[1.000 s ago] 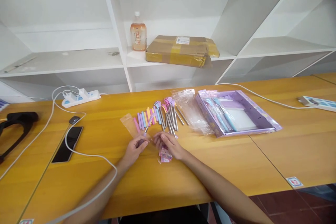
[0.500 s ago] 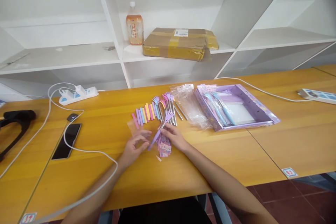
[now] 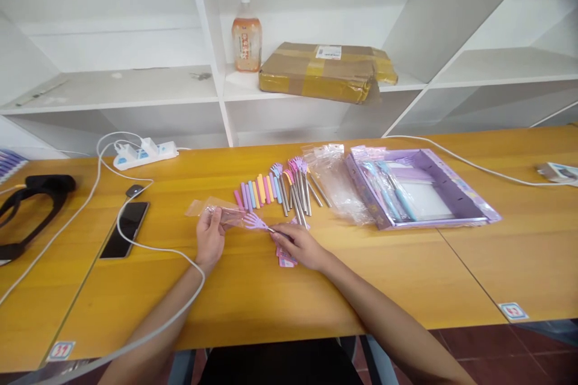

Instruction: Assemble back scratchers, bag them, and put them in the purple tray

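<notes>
My left hand (image 3: 211,240) is closed on a clear plastic bag (image 3: 233,216), which lies level above the table. Between the fingers of my right hand (image 3: 298,245) is a back scratcher (image 3: 256,222) with a purple hand-shaped head. That head points left and sits at the bag's right end; whether it is inside the mouth I cannot tell. Printed cards (image 3: 286,259) lie partly under my right hand. Beyond the hands, several coloured handle sleeves (image 3: 259,190) lie in a row, beside metal back scratcher rods (image 3: 298,192) with hand-shaped heads.
A pile of clear bags (image 3: 332,183) lies beside a purple box (image 3: 424,219) holding bagged back scratchers. To the left are a phone (image 3: 125,230), a white cable (image 3: 167,261) and a power strip (image 3: 147,155). A taped carton (image 3: 325,71) and bottle (image 3: 247,39) stand on the shelf.
My left hand has taken hold of the clear bag. The back scratcher in my right hand has swung round, its purple head now pointing left toward the bag.
</notes>
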The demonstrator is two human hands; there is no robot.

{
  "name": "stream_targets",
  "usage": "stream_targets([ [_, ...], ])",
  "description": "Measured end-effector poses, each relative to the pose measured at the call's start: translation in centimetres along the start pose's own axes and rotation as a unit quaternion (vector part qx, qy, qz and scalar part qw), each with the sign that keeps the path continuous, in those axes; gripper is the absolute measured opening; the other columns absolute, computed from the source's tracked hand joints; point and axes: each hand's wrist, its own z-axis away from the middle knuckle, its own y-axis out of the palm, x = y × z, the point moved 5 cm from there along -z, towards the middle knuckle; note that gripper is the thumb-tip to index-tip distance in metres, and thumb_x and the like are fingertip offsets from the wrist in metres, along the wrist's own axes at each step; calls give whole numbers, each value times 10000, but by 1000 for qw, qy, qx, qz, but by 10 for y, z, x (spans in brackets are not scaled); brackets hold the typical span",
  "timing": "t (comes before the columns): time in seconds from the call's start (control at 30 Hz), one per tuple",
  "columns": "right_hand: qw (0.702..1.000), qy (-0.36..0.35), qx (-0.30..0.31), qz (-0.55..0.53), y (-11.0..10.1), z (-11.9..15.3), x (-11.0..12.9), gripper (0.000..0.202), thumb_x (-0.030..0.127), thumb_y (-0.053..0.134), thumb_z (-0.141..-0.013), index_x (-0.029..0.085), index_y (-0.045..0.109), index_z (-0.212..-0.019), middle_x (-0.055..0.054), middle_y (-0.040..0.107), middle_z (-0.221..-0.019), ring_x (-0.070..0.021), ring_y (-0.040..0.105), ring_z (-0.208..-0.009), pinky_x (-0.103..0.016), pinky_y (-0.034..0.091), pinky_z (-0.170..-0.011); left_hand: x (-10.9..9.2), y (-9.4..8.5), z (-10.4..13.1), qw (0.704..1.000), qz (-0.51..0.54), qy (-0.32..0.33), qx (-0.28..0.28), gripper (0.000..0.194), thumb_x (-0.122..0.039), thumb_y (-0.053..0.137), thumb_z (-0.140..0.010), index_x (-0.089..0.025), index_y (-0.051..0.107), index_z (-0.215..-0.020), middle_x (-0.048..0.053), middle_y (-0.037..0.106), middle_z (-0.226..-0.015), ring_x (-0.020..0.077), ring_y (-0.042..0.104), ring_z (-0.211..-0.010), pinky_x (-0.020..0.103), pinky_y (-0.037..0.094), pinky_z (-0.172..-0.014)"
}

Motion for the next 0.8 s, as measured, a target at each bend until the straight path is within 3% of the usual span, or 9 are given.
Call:
stream_targets([
  [0.2,997,-22,-20,73,1,0,-1,304,373,489,-1138,191,717,-1227,-85,730,-944,-217,673,-866,-335,504,-806,2,-6,-6,999,21,-18,-31,438,-502,938,-780,-181,664,-896,-28,734,-812,118,729,-712,245,623,-710],
  [0.53,996,-27,-14,79,0,1,-1,249,338,508,-1132,218,718,-1187,-66,716,-926,-206,671,-850,-323,503,-792,6,6,5,999,-20,-43,24,453,-542,927,-777,-198,649,-873,-10,747,-820,155,745,-724,278,634,-696],
  [0.8,994,-33,-10,101,4,1,-7,231,339,535,-1119,210,727,-1114,-58,706,-877,-206,653,-801,-322,487,-753,26,16,18,989,-78,-87,93,439,-485,926,-784,-201,696,-1026,31,794,-932,234,785,-864,378,668,-783],
])
